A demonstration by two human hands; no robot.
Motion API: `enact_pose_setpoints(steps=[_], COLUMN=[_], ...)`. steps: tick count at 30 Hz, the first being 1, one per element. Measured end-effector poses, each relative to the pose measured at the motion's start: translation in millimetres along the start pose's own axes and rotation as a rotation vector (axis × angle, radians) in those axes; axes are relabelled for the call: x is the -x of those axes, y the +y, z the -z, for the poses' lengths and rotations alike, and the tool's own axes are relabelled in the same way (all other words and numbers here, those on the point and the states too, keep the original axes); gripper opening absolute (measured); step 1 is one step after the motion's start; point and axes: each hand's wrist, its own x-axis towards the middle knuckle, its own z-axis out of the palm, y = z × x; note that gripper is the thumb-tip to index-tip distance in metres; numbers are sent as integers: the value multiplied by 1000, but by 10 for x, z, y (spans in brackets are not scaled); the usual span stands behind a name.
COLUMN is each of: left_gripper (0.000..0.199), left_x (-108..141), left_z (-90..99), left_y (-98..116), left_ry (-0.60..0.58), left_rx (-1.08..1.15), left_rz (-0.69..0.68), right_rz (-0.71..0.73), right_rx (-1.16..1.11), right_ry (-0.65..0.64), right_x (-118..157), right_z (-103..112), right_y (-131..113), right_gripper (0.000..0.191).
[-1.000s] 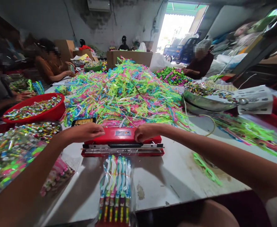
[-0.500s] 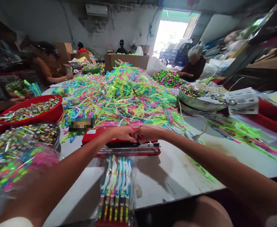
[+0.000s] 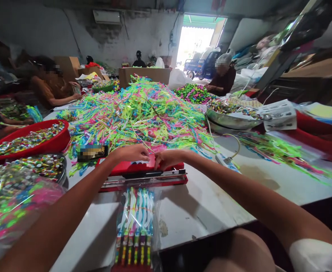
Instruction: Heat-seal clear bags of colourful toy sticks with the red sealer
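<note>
A red bag sealer (image 3: 170, 165) with a metal bar along its front lies before me on the white table. Over its top is my left hand (image 3: 134, 152), fingers loosely bent and apart, with nothing visible in them. My right hand (image 3: 167, 158) is close beside it, the index finger pointing down at the sealer's dark strip and the other fingers bent. Whether that fingertip presses the strip I cannot tell. A clear plastic bag (image 3: 134, 226) of colourful bead-like sticks with white and blue tops lies in front, its upper end at the sealer's front edge.
Behind the sealer rises a large heap of bright plastic strips (image 3: 151, 109). To the left stand a red basin (image 3: 65, 134), a metal bowl (image 3: 63, 173) and a filled plastic bag (image 3: 27, 204). A metal pan (image 3: 225, 121) and power strip (image 3: 225, 160) are on the right. Co-workers sit around.
My hands, touching each other on the sealer before, have come slightly apart. The right index finger now points down. The whole view has shifted a little.
</note>
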Motion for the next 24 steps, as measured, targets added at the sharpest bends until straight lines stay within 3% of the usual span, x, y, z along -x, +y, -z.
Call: enact_pose_setpoints(steps=[8, 13, 18, 24], left_gripper=[40, 39, 38, 28], left_x=[516, 705, 465, -92], left_z=[-36, -76, -232, -301], left_y=[-179, -212, -51, 90], left_ry=[47, 88, 91, -84], left_rx=[-6, 14, 50, 44], left_rz=[65, 71, -7, -21], right_rz=[100, 89, 17, -67], right_rx=[140, 28, -137, -149], right_ry=[-106, -83, 120, 273], right_x=[-276, -167, 118, 228], right_z=[19, 4, 0, -91], right_y=[-91, -18, -50, -96], right_gripper=[32, 22, 17, 20])
